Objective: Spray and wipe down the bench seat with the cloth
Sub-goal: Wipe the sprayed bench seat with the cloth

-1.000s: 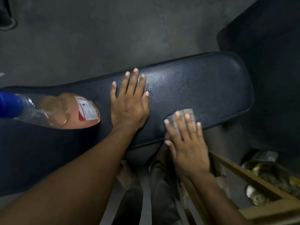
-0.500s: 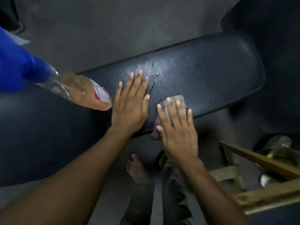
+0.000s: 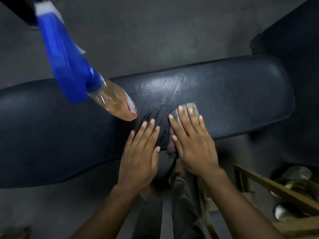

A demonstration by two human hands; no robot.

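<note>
Right now the bench seat (image 3: 224, 94) runs long from left to right across the view, and both hands sit on its near edge around the middle. On that seat the right hand (image 3: 193, 142) lies flat with fingers spread, pressing a small grey cloth (image 3: 191, 106) down; only the far end of the cloth shows past the fingertips, so the hand pins it under the palm and does not clutch it. Just beside it on the seat, the left hand (image 3: 139, 159) rests flat and open with nothing in it. A spray bottle (image 3: 110, 99) with a blue head hangs tilted over the left part of the seat, and what holds it is out of view. Wet streaks shine on the seat just beyond the fingertips, so the wipe likely runs along the seat's length, and the right hand is the nearer one
</note>
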